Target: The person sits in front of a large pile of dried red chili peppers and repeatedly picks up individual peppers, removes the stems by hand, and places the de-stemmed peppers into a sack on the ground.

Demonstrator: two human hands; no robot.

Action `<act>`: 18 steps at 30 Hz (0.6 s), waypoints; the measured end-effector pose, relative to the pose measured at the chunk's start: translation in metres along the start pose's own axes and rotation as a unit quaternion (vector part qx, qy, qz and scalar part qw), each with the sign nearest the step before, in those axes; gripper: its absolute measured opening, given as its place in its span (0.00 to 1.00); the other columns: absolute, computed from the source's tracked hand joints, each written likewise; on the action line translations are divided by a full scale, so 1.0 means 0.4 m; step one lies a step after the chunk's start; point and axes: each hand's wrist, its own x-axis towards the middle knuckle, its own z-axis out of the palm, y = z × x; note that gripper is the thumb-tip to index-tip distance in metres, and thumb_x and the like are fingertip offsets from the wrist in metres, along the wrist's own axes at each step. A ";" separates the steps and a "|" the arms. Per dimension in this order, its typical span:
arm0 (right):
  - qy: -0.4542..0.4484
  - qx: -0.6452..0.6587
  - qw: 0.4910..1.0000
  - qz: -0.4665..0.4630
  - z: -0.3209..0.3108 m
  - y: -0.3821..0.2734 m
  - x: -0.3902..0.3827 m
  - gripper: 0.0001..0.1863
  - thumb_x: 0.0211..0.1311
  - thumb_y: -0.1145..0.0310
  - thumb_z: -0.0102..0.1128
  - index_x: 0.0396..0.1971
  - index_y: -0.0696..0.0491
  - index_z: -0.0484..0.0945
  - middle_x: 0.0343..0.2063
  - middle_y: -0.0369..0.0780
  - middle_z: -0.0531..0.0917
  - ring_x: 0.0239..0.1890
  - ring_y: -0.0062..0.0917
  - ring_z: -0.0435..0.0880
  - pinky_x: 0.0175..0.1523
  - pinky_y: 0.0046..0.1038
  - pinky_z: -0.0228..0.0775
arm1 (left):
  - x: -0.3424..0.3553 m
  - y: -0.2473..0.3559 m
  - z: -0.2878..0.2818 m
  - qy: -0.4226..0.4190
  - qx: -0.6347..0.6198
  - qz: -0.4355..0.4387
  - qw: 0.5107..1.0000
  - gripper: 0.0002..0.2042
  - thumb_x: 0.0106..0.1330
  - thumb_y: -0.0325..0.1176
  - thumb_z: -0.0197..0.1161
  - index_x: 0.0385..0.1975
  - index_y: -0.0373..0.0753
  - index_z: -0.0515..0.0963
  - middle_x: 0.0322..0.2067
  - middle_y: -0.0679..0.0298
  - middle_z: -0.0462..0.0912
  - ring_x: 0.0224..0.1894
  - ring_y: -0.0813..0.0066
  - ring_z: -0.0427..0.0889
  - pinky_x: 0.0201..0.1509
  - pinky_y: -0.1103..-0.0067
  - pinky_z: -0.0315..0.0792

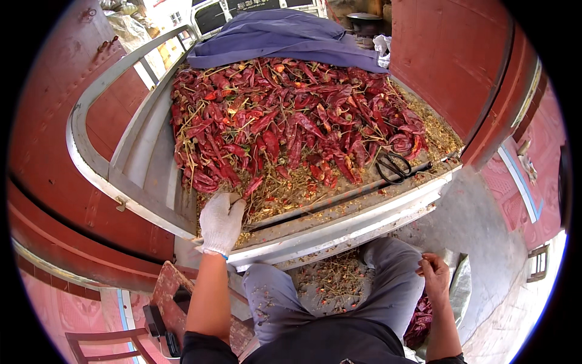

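A wide heap of dried red chili peppers (pixel 297 124) with dry stems lies on the bed of a small truck. At the heap's near left edge is my left hand (pixel 222 223), in a white knitted glove. Its fingers are closed on a dried red chili (pixel 252 187) that sticks out past the fingertips. My bare right hand (pixel 435 278) hangs beside my right knee, fingers curled; whatever they may hold is hidden. Below it, more dried chilies (pixel 419 321) show in an open pale green sack (pixel 462 291), partly behind my leg and arm.
Black-handled scissors (pixel 394 167) lie at the bed's right edge. A blue-purple cloth (pixel 285 37) covers the heap's far end. A metal side rail (pixel 91 115) bounds the left. Chili scraps (pixel 333 282) litter the floor between my legs. A worn wooden stool (pixel 167 291) stands lower left.
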 end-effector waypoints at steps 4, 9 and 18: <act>-0.194 0.115 0.974 0.013 0.269 -0.193 -0.021 0.17 0.76 0.66 0.61 0.55 0.63 0.79 0.44 0.43 0.87 0.39 0.24 0.88 0.47 0.27 0.81 | -0.151 0.107 -0.034 -0.078 -0.191 -0.038 0.978 0.09 0.64 0.33 0.66 0.37 0.35 0.86 0.37 0.51 0.88 0.44 0.51 0.86 0.51 0.65 0.77; -0.324 0.264 0.908 0.041 0.509 -0.251 -0.040 0.18 0.81 0.62 0.55 0.57 0.60 0.78 0.47 0.44 0.86 0.45 0.25 0.86 0.54 0.31 0.79 | -0.300 0.206 0.037 -0.246 -0.137 0.110 0.953 0.09 0.64 0.37 0.67 0.34 0.39 0.88 0.37 0.60 0.89 0.42 0.56 0.87 0.48 0.65 0.78; -0.277 0.285 0.907 0.141 0.432 -0.162 -0.029 0.13 0.82 0.63 0.51 0.46 0.56 0.78 0.30 0.37 0.83 0.33 0.25 0.86 0.38 0.27 0.77 | -0.083 -0.030 0.033 0.041 0.152 0.110 0.981 0.13 0.59 0.42 0.71 0.39 0.42 0.87 0.39 0.58 0.87 0.50 0.52 0.84 0.63 0.56 0.70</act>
